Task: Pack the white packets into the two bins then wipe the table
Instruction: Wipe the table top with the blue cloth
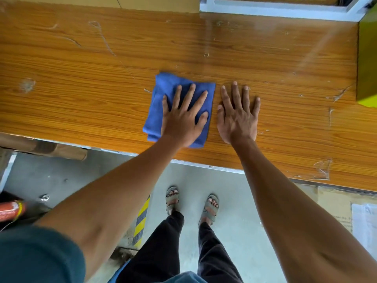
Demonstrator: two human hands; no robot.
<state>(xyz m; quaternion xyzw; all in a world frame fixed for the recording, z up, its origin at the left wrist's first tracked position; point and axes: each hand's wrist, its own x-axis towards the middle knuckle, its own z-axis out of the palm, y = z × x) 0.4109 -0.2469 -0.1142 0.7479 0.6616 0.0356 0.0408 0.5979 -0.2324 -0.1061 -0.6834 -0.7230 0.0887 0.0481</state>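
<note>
A person stood at a wood-grain counter, both arms stretched forward over its near edge. The left hand lay flat on a folded blue cloth, fingers straight and spread, its grip apart and pressing the cloth down rather than closing round it. The cloth sat on the counter near the front edge, roughly at the middle of the view. The right hand rested palm down on the bare wood just beside the cloth, its fingers likewise straight and its grip apart, holding nothing. Scuffs and scraps of clear tape marked the surface, thickest toward the right end, where a yellow-green bin stood at the counter's edge. Below, the person's feet in grey sandals stood on a grey floor, beside a strip of black-and-yellow hazard tape. A cardboard box lay under the counter at right.
</note>
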